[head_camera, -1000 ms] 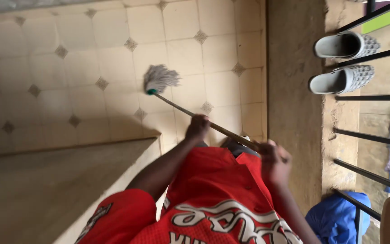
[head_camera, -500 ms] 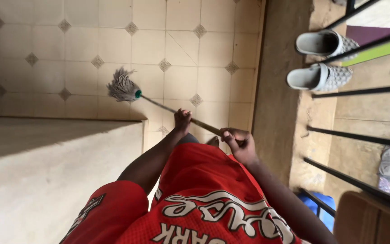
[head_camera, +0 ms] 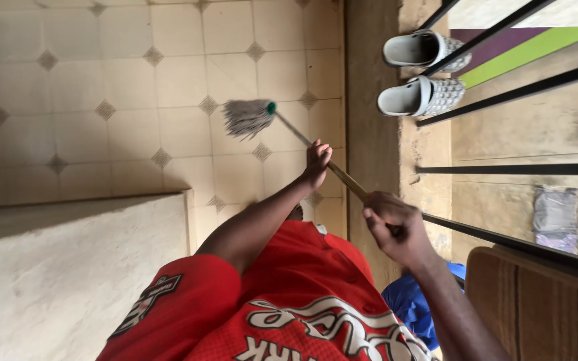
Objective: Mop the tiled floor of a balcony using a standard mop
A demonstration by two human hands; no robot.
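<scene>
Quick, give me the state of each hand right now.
Left hand: closed around the mop handle, the lower grip, nearer the mop head.
Right hand: closed around the same handle, the upper grip, near its end.

Floor: cream tiles with small grey diamonds. Rough pale wall alongside. Black bars near grey clogs. Wooden furniture at the edge. Daylight.

The mop head is blurred, its strands indistinct. The right hand covers the upper end of the mop handle. A blue thing is half hidden behind the red shirt, which the bottom edge cuts off.
</scene>
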